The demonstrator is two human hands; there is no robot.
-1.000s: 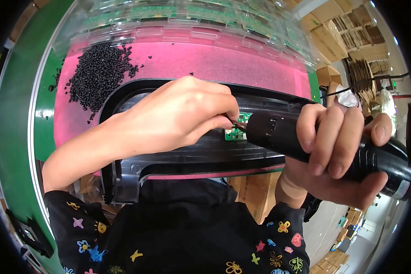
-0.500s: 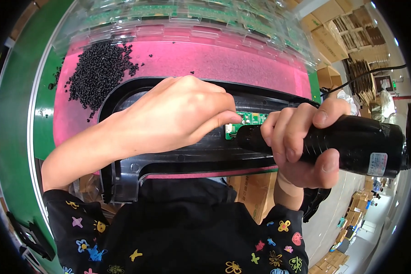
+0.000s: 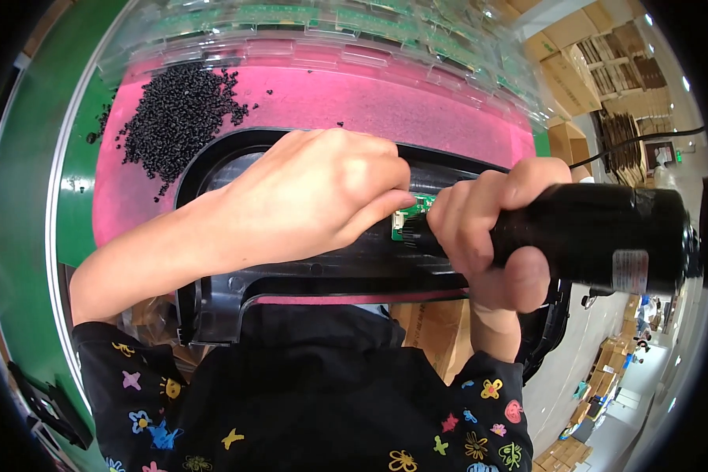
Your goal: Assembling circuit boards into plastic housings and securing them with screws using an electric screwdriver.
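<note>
A black plastic housing (image 3: 346, 267) with raised edges lies across the work surface in front of me. Inside it sits a small green circuit board (image 3: 399, 225), partly covered by my hands. My left hand (image 3: 322, 193) is closed, thumb and fingers pinched over the board's left part; whatever they hold is hidden. My right hand (image 3: 488, 224) wraps round a black electric screwdriver (image 3: 586, 228), held nearly level with its nose end towards the left. That nose end is over the board, close to my left fingertips, and its exact contact is hard to see.
Small black screws (image 3: 173, 122) form a heap on the pink mat (image 3: 307, 98), left of the housing's far edge. Clear plastic trays (image 3: 330, 53) with green boards stand stacked at the back. A black cable (image 3: 637, 140) runs behind the screwdriver. Cardboard boxes (image 3: 562, 82) are at right.
My right hand has shifted left with the screwdriver, bringing its nose end further over the board and covering more of it. My left hand stays pinched at nearly the same place.
</note>
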